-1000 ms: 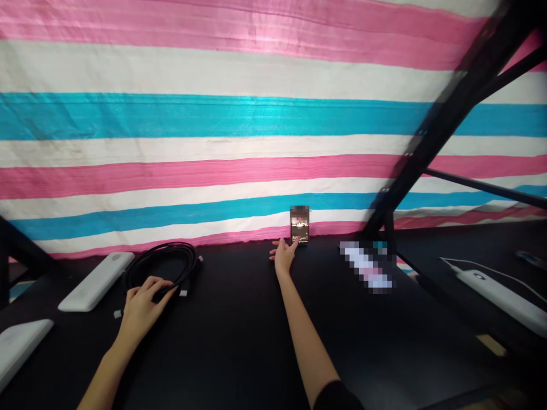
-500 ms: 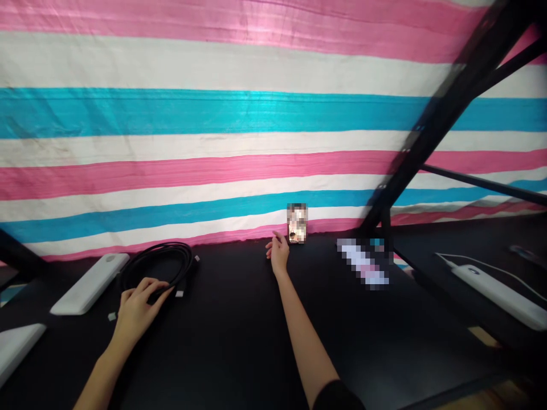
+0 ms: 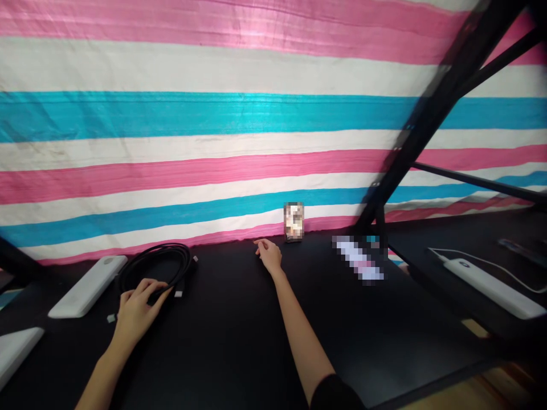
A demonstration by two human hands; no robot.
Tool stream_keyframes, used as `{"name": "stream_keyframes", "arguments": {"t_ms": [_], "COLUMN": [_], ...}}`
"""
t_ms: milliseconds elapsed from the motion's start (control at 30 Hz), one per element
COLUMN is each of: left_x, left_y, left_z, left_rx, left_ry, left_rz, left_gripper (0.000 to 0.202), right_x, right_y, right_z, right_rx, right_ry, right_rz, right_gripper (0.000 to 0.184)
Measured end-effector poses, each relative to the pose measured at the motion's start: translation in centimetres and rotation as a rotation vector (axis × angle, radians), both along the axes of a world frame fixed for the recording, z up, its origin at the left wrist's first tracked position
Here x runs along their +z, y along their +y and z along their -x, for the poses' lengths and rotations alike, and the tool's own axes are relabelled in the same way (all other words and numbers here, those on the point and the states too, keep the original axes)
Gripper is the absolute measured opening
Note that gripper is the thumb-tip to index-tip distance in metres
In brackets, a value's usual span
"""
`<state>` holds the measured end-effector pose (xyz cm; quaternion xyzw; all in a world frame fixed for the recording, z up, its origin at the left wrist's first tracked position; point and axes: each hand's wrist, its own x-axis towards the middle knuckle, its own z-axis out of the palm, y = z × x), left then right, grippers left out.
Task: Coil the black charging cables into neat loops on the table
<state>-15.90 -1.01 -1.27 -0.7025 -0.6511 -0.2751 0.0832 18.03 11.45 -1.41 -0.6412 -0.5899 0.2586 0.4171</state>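
Observation:
My left hand [image 3: 139, 304] lies on the near edge of a coiled black cable [image 3: 156, 267] on the black table [image 3: 239, 336], fingers spread over the loops. My right hand [image 3: 269, 254] is stretched far forward, hovering low over the table with loosely curled, parted fingers and nothing in it. It sits just left of and short of a small phone [image 3: 294, 221] that stands upright against the striped cloth.
A white power bank [image 3: 88, 277] lies left of the cable and another white slab [image 3: 17, 348] at the left edge. A blurred flat object [image 3: 358, 259] lies right of the phone. A black metal frame [image 3: 410, 131] slants up at right; beyond it lies a white device with cord [image 3: 491, 282].
My right hand has drawn back from the phone's screen, moving left and slightly toward me. My left hand has stayed on the cable coil.

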Motion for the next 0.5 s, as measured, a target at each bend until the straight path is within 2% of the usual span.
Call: {"name": "stream_keyframes", "arguments": {"t_ms": [167,233,367,433,500], "left_x": [0.17,0.27,0.39,0.39,0.38], "left_y": [-0.03,-0.05,-0.08,-0.10,-0.12], "left_z": [-0.21,-0.31,-0.40,-0.38,-0.38], "left_rx": [0.007,0.012,0.015,0.011,0.009], "left_ry": [0.004,0.006,0.000,0.000,0.001], "left_rz": [0.007,0.012,0.026,0.029,0.027], "left_gripper": [0.024,0.023,0.025,0.026,0.026], "right_x": [-0.12,-0.29,-0.50,-0.43,-0.25], "right_y": [0.05,0.15,0.48,0.61,0.67], "right_z": [0.06,0.16,0.31,0.28,0.19], "right_rx": [-0.012,-0.044,-0.196,-0.237,-0.233], "right_ry": [0.017,0.044,0.336,0.500,0.568], "right_rz": [-0.006,-0.022,-0.113,-0.135,-0.131], "right_gripper": [0.026,0.033,0.063,0.072,0.076]}}
